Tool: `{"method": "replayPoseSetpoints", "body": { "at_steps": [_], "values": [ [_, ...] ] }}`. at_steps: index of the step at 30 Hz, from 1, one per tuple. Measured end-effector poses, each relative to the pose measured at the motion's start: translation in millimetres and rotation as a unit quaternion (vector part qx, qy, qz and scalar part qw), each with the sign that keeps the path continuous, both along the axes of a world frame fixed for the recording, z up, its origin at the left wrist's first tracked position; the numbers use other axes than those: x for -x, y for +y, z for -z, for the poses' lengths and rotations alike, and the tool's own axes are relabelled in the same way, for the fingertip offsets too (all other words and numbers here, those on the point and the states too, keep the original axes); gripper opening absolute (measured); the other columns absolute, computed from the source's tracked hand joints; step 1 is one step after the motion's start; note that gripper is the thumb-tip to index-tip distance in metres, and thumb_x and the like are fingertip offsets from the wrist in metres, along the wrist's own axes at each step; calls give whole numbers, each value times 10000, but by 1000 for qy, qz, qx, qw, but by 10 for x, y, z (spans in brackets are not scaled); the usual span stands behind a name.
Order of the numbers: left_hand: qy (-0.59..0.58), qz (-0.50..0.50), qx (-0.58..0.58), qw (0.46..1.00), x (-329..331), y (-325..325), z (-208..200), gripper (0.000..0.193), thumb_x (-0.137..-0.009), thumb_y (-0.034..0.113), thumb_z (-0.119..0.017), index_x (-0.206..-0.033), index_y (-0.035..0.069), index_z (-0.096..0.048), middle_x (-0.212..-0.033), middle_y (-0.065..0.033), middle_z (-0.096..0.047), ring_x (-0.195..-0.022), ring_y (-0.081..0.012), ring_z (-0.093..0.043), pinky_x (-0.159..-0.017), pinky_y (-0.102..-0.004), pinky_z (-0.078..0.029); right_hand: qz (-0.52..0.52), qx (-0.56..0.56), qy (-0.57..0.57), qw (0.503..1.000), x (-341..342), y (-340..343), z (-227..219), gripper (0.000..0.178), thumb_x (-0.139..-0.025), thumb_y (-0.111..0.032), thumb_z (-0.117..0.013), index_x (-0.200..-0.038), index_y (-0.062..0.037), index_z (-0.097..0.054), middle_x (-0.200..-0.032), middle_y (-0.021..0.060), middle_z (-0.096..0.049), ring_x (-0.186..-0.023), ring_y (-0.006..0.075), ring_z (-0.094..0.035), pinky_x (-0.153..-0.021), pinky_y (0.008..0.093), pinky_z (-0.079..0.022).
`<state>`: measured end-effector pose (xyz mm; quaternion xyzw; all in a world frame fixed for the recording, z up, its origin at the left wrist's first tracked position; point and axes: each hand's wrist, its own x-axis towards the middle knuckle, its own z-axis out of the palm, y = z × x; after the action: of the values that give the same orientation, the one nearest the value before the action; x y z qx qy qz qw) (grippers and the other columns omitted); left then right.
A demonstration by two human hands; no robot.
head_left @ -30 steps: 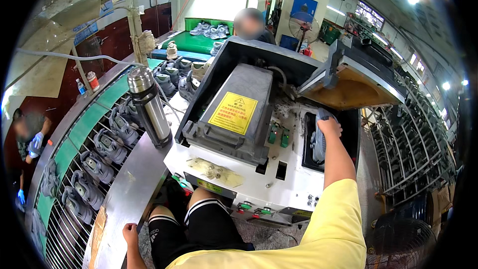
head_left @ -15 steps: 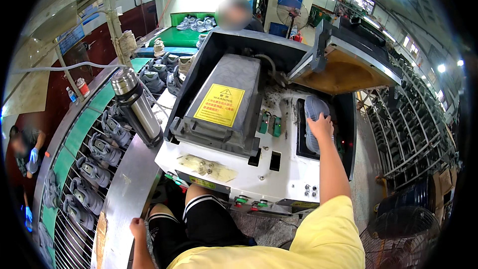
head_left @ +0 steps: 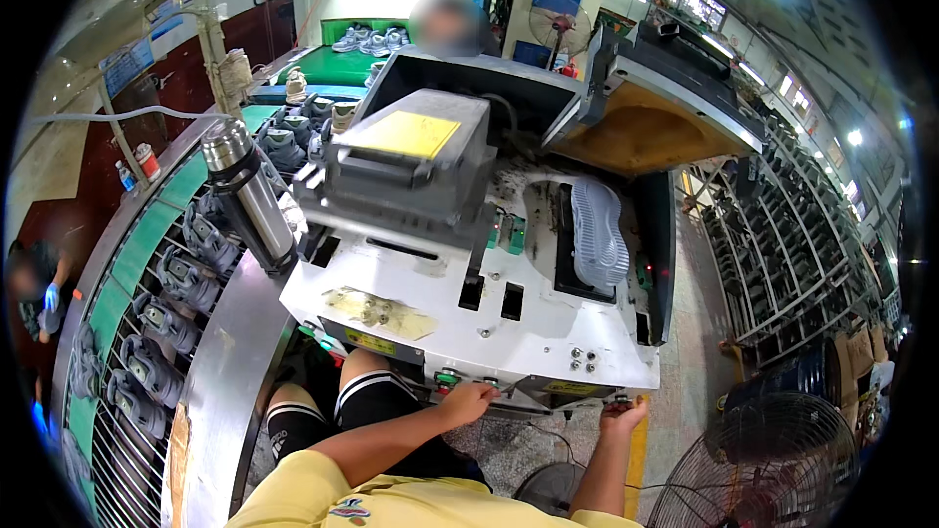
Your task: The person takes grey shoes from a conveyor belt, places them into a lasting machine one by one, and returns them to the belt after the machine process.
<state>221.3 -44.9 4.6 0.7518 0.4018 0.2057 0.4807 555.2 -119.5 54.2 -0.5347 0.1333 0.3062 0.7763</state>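
Observation:
My left hand (head_left: 469,405) is closed, its fingers at a push button on the front edge of the white machine (head_left: 445,313). My right hand (head_left: 623,415) is curled at a small dark control under the machine's right front corner; the fingertips are partly hidden. A pale grey-blue shoe sole (head_left: 599,235) lies on a black pad (head_left: 577,286) in the right bay, untouched. Over that bay a hinged lid (head_left: 657,127) with a tan inner face stands raised. The grey cover (head_left: 406,176) on the left, with a yellow label, is blurred.
A steel flask (head_left: 249,200) stands on the metal ledge (head_left: 230,352) at left, beside a roller conveyor carrying grey shoes (head_left: 161,323). A loaded rack (head_left: 792,244) and a floor fan (head_left: 753,460) stand at right. One person (head_left: 450,29) is behind the machine, another (head_left: 39,284) far left.
My right hand has left the sole and come down to the front edge. My left hand has moved from beside my leg to the button. The grey left cover has tilted; the view has shifted slightly.

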Motion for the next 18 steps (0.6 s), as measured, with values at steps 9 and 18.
{"method": "replayPoseSetpoints", "body": {
  "at_steps": [9,18],
  "values": [
    [-81,-197,61,975,1184,-156,-26,232,-912,174,-521,-905,-13,-658,-819,-109,-679,-817,-187,-651,-756,-305,-502,-300,19,-316,900,1051,-288,520,125,-781,-121,-641,-782,-86,-521,-661,11,-492,-520,124,-438,-487,276,-386],
    [53,-683,-70,725,3822,-1162,278,225,-871,175,-544,-837,-21,-647,-713,-171,-644,-646,-220,-611,-632,-354,-477,-298,-70,-796,522,3152,1810,-770,608,-708,-179,-700,-1248,-28,-464,-1136,179,-570,-1057,377,-526,-912,457,-420]
  ]
}}
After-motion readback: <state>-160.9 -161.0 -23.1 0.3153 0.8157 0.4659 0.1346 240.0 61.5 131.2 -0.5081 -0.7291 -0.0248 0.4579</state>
